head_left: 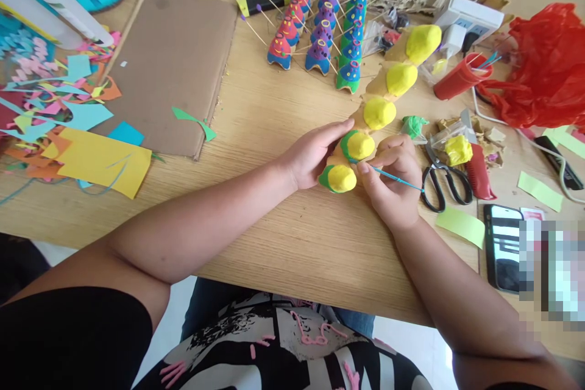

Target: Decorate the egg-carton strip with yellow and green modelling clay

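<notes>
A strip of egg carton cups with yellow clay caps (379, 113) is held above the wooden table, slanting up to the right. Green clay shows beside the yellow on the two nearest cups. My left hand (315, 152) grips the strip's left side near those cups. In my right hand (393, 177), a thin blue stick (397, 179) is pinched, its tip against the second cup from the near end; the fingers partly hide that contact.
Red, purple (319, 52) and blue-green clay figures with pins stand behind. Cardboard (169, 67) and paper scraps lie left. Scissors (443, 180), a red cup (461, 78), a phone (503, 250) and a red plastic bag (543, 67) are right.
</notes>
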A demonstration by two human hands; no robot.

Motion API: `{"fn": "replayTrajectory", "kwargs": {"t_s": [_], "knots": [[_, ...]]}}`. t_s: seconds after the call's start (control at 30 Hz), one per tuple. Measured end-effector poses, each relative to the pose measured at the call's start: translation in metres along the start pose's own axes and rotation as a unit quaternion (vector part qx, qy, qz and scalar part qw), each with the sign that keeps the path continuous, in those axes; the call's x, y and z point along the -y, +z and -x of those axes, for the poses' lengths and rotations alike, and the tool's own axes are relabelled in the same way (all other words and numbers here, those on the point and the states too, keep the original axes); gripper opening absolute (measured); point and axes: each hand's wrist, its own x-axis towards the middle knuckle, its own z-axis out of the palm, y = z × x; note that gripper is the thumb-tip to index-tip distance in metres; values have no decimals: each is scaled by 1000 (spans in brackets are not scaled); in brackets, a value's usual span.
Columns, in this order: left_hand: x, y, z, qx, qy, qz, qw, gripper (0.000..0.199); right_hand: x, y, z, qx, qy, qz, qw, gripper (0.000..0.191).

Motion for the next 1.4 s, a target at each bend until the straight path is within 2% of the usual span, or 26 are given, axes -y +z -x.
{"fn": "replayTrajectory", "kwargs": {"t_s": [0.2, 0.37, 0.9, 1.13, 1.4], "knots": [[-3, 4, 2, -39, 25, -19, 999, 34, 3, 0, 1, -9, -11, 19, 1000, 23], [-2, 5, 5, -51, 41, -36, 997, 32, 3, -1, 1, -13, -26, 26, 999, 20], [1, 3, 2, -44, 51, -21, 998, 29, 4, 1, 1, -21, -23, 50, 998, 22], [-1, 5, 3, -49, 45, -26, 997, 29, 2, -2, 3, 3, -1, 53, 999, 22], [0, 6, 4, -29, 48, -14, 998, 32, 2, -2, 1, -3, -31, 55, 998, 19]]}}
